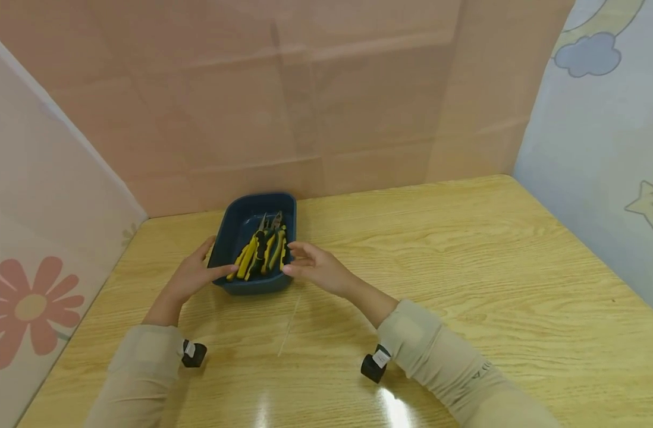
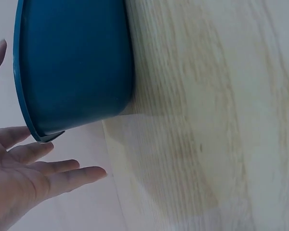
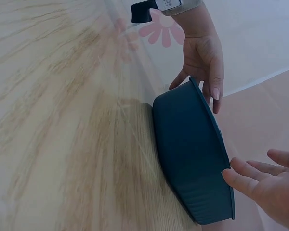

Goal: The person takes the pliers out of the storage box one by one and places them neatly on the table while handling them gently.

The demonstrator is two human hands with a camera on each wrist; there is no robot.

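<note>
A dark blue plastic basin (image 1: 257, 288) stands on the wooden table with several pliers (image 1: 262, 252) lying inside it, their yellow-and-black handles towards the person. At the basin's left rim is my left hand (image 1: 190, 274), fingers spread and thumb reaching over the front left corner. In the left wrist view this hand (image 2: 24, 178) has straight fingers beside the basin wall (image 2: 77, 62). My right hand (image 1: 323, 270) is at the right rim with loosely bent fingers. The right wrist view shows the right hand (image 3: 274, 187) with a fingertip at the rim; firm contact cannot be told.
A pinkish-brown sheet (image 1: 305, 107) hangs behind the table (image 1: 439, 255). Patterned panels stand left, with a red flower (image 1: 32, 308), and right, with a cloud (image 1: 589, 54). A thin pale strip (image 1: 289, 327) lies in front of the basin. Both wrists carry small black cameras.
</note>
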